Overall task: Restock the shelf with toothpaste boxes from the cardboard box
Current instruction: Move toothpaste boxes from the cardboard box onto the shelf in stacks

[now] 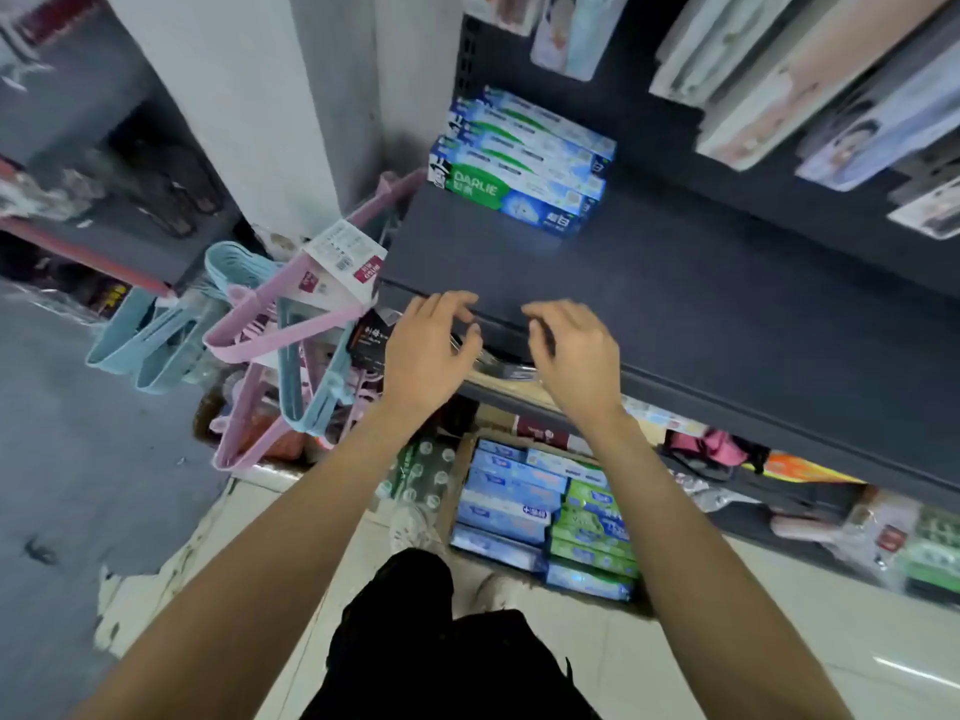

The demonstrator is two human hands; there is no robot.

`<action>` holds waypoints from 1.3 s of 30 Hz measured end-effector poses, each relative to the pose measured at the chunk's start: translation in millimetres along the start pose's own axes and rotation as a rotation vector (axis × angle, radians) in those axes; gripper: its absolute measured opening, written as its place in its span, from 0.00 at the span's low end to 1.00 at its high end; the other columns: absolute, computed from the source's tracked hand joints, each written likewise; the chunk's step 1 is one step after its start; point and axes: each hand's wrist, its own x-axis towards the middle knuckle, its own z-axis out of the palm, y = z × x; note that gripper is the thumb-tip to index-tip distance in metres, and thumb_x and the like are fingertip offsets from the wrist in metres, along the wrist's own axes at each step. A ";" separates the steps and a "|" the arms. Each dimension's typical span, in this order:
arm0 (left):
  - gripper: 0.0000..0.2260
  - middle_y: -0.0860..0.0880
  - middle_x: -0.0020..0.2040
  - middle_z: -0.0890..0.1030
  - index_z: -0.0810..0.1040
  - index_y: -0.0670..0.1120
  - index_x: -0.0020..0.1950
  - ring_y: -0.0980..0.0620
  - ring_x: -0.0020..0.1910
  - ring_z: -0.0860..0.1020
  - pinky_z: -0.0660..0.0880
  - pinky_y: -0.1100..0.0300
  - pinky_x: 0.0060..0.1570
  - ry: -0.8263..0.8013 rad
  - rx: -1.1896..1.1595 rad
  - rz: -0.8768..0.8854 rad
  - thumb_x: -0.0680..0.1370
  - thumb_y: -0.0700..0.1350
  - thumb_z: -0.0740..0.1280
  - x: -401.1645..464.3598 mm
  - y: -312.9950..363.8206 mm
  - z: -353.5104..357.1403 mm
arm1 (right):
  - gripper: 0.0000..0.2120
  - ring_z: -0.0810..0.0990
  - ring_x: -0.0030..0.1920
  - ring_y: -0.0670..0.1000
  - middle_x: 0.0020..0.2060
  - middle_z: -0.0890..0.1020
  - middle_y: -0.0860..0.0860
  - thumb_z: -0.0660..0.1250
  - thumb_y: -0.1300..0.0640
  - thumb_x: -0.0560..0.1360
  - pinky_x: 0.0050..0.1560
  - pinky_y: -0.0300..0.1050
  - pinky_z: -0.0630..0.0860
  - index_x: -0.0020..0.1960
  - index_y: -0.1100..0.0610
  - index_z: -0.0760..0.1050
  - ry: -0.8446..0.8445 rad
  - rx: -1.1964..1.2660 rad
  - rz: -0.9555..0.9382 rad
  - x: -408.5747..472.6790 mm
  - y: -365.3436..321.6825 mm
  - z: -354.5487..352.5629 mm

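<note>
Both hands hang over the front edge of the dark grey metal shelf (649, 304), holding nothing: the left hand (426, 356) and the right hand (571, 361) have loosely curled fingers, a little apart. A stack of blue and green toothpaste boxes (524, 163) lies at the back left of the shelf. More wait below in the brown cardboard box (457, 470) on the floor. Probably the next reach goes down; it is better to take boxes lying the same way, then place them just beside the stack. The lower shelves are blurred, and the fingertips partly hidden

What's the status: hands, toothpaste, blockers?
Left hand and right hand empty at shelf edge. Toothpaste stack at shelf's back left; cardboard box below still full. Nothing blocking.
</note>
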 end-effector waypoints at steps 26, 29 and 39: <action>0.28 0.45 0.73 0.64 0.59 0.45 0.75 0.44 0.72 0.61 0.61 0.50 0.68 -0.770 0.342 0.011 0.77 0.48 0.65 -196.6 -23.3 378.4 | 0.28 0.64 0.71 0.54 0.73 0.66 0.50 0.56 0.40 0.78 0.67 0.48 0.63 0.75 0.47 0.58 -1.055 0.171 0.428 -382.2 282.5 125.1; 0.29 0.44 0.72 0.65 0.61 0.45 0.74 0.45 0.70 0.63 0.62 0.51 0.68 -0.688 0.337 0.027 0.76 0.47 0.67 -194.6 -24.5 405.8 | 0.30 0.65 0.70 0.57 0.72 0.66 0.51 0.52 0.35 0.78 0.66 0.51 0.65 0.75 0.47 0.55 -1.150 0.134 0.392 -391.3 282.9 141.6; 0.18 0.45 0.54 0.77 0.75 0.47 0.57 0.43 0.53 0.74 0.70 0.49 0.55 -0.423 0.586 0.152 0.69 0.45 0.75 -192.3 -27.4 421.7 | 0.33 0.62 0.70 0.53 0.69 0.65 0.49 0.58 0.33 0.74 0.66 0.52 0.64 0.73 0.50 0.63 -1.198 0.163 0.260 -391.7 296.4 157.3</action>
